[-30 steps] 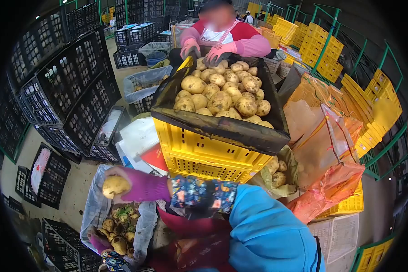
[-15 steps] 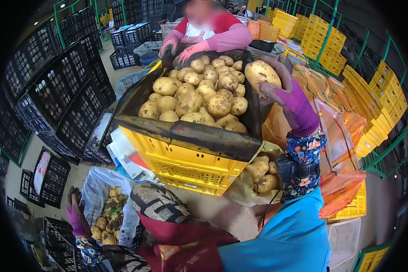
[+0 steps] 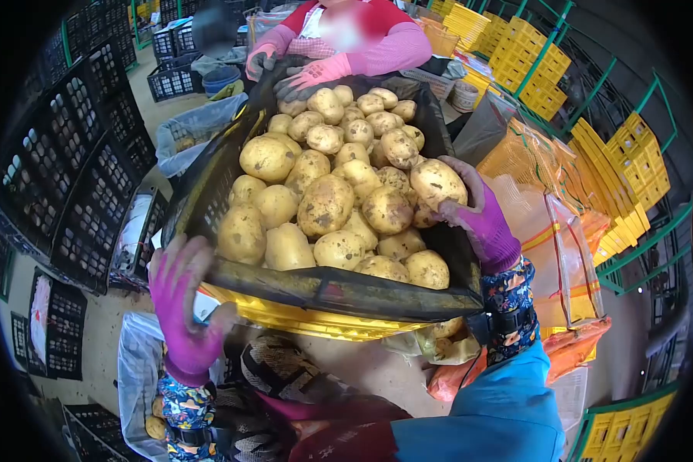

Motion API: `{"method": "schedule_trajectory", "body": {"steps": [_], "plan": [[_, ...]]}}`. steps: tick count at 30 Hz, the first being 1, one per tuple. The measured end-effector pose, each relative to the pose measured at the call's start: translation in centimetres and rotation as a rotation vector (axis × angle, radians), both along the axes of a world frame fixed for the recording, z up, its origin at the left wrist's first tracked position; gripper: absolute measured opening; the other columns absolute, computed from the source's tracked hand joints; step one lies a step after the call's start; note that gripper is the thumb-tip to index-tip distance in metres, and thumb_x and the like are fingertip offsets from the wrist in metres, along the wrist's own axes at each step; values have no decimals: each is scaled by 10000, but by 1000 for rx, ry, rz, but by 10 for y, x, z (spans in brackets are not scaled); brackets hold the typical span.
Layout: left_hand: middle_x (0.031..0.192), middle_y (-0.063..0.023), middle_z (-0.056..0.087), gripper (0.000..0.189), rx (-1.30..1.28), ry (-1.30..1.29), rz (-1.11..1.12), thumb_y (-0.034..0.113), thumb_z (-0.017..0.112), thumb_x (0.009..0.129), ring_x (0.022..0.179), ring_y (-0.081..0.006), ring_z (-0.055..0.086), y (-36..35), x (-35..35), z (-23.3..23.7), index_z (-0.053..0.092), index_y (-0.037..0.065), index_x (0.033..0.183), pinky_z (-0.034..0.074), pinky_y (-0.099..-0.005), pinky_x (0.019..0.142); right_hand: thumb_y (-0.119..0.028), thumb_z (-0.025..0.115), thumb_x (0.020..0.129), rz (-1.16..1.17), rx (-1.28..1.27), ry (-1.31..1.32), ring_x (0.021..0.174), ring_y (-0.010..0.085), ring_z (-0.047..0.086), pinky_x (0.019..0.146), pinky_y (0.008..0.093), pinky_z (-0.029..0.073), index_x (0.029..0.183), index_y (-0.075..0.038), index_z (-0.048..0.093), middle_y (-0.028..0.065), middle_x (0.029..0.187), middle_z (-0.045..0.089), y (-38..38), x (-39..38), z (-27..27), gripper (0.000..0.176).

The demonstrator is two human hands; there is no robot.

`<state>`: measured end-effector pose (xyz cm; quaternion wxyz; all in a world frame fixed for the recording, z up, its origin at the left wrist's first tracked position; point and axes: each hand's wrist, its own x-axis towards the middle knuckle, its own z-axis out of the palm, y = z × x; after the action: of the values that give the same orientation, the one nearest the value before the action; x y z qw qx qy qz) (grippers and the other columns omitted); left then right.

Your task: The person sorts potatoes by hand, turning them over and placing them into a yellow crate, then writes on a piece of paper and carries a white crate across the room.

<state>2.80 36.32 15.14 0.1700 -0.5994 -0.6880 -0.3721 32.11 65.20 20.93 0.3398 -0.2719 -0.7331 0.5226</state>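
A black-lined crate (image 3: pixel 339 292) heaped with potatoes (image 3: pixel 325 205) stands before me on yellow crates (image 3: pixel 300 317). My right hand (image 3: pixel 481 212), in a purple glove, grips a large potato (image 3: pixel 437 183) over the right side of the heap. At the crate's near left corner is my left hand (image 3: pixel 183 300), gloved alike, fingers spread and slightly blurred, holding nothing. Across the crate, another person's pink-and-grey gloved hands (image 3: pixel 316 75) rest at the far rim.
A blue-lined bin (image 3: pixel 135 385) with potatoes stands low at my left. Black crates (image 3: pixel 69 169) are stacked along the left side. To the right are orange mesh bags (image 3: pixel 531 158) and stacked yellow crates (image 3: pixel 527 61). A pale bag (image 3: pixel 446 348) of potatoes sits below the crate.
My left hand has risen from beside the low bin to the crate's near left corner. My right hand has brought its potato inward and down over the heap.
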Motion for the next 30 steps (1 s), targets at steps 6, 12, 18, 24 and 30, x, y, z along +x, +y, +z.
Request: {"method": "schedule_trajectory", "body": {"steps": [6,12,18,24,30], "plan": [[1335,-189,567,751,118,-182,-80,513,645,837,1329,-396,444,2,-7,-13,513,-33,1335,231,-558,1143,-294,645,837,-224,-136,149,1143,243,607,907,353,535,1433,-23,396,133,1294,564,-14,-2,7,700],[1537,-246,269,648,490,-1223,-1267,369,384,1033,1403,-372,339,-13,28,-20,167,18,1533,365,-483,1120,-238,801,754,343,474,-32,1196,366,537,1011,426,458,1429,23,349,226,1325,485,-182,-82,17,853],[1262,-160,567,463,682,-1619,-158,284,542,985,1117,-272,592,-132,0,-85,430,39,1361,496,-364,963,-286,706,872,378,454,-162,1132,263,615,978,369,480,1270,-21,585,156,1150,643,-193,-40,43,493],[1150,-94,624,379,829,-1695,534,322,622,969,1035,-223,625,-256,-58,-124,575,72,1250,530,-340,882,-333,683,902,-102,404,-128,1062,210,642,920,322,502,1234,27,610,160,1150,672,-52,35,43,494],[1343,-174,506,708,792,-1302,-169,373,642,916,1209,-308,552,-126,26,-13,337,30,1455,506,-390,945,-363,685,884,-31,560,-488,1031,210,644,902,322,506,1275,14,592,163,1160,667,59,-36,29,552]]}}
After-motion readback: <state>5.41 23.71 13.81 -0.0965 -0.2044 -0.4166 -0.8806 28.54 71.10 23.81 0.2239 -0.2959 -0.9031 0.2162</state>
